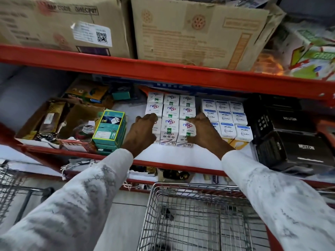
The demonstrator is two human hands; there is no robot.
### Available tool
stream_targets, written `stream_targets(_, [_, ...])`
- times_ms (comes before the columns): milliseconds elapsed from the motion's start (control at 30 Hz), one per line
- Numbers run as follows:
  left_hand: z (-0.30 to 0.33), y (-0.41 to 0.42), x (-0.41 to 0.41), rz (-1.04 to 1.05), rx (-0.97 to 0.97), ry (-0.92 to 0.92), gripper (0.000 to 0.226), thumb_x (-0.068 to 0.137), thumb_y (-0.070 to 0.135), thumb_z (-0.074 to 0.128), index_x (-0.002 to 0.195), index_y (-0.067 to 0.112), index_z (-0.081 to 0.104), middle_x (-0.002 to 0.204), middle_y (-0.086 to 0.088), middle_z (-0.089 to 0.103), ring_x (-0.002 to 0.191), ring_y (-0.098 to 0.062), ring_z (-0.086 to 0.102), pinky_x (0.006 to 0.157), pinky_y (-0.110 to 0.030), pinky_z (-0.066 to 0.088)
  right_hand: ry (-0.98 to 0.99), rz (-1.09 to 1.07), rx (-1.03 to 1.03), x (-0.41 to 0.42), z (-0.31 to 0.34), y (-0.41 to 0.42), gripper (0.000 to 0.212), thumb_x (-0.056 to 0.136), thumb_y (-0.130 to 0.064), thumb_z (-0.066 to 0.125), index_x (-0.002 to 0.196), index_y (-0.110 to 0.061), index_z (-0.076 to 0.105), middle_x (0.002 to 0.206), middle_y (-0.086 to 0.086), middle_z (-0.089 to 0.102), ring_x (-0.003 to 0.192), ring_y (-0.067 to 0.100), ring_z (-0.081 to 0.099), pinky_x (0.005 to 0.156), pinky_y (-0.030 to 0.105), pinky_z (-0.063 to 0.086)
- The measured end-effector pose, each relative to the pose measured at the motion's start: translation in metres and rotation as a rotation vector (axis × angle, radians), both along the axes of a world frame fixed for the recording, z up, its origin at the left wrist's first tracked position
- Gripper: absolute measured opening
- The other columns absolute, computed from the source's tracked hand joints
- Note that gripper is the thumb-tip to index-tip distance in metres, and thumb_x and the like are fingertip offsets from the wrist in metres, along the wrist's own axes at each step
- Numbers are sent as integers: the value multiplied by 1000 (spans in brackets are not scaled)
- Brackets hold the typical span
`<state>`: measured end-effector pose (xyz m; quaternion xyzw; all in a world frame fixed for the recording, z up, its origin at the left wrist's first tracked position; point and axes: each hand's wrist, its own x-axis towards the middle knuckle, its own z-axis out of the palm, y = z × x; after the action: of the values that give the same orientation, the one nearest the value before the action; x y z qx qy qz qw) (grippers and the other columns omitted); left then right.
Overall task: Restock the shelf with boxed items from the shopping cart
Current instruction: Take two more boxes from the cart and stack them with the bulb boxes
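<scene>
Hands bracket the block of small white printed cartons (171,116) on the white shelf board (181,153): left hand (143,129) pressed flat on its left face, right hand (201,130) curled round the front-right carton, fingers bent, not clenched. I read this as squaring up. Blue-white cartons (226,118) sit just beside, right; wire shopping cart (195,214) below looks empty.

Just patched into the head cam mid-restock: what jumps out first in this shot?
Both hands, left hand and right hand, press on the block of white Nippo boxes at the middle of the red shelf. Right of it sit white-and-blue boxes, then black boxes. The wire shopping cart below looks empty.
</scene>
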<state>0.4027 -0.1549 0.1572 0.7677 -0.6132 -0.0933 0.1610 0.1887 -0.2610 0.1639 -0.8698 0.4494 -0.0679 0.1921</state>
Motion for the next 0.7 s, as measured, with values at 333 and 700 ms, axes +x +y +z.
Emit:
stream_targets(333, [-30,42,-2,240,-346,399,53,77,22,79,124,11,57,130,-11,63,113,-28,60,99,-33,47,-422,-275,-94,-22,-20,69,43,76,-24,77,116,-16,64,107,6,59,89,12,56,78,15,46])
stream_targets(700, [-32,21,-16,617,-152,1525,61,88,39,68,139,12,48,134,-13,59,122,-33,61,98,-51,55,-1038,-1012,836,21,-27,55,70,79,-41,77,142,-20,53,136,3,59,109,20,59,107,43,48])
